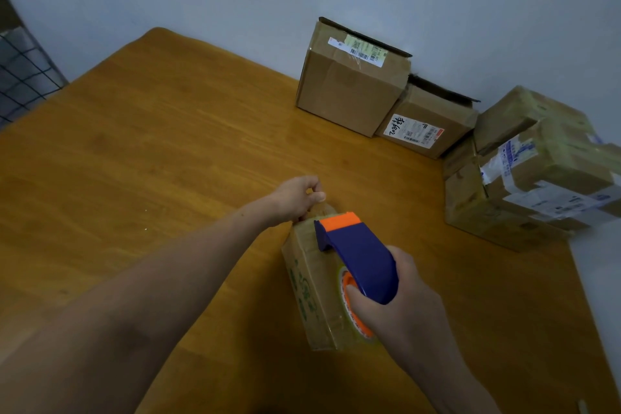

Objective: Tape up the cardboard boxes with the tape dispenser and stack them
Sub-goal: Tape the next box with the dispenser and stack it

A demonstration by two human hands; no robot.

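A small cardboard box [311, 286] with green print lies on the wooden table [151, 161] near its front. My right hand [400, 306] grips a blue and orange tape dispenser [359, 252] that rests on top of the box, its orange head toward the far end. My left hand [299, 197] pinches the clear tape's end at the far edge of the box. The roll of clear tape [353, 306] shows under my right fingers.
Two open cardboard boxes [349, 84] [426, 121] with shipping labels stand against the wall at the back. A stack of taped boxes [531, 175] sits at the table's right edge. A wire grid [20, 74] is at the far left.
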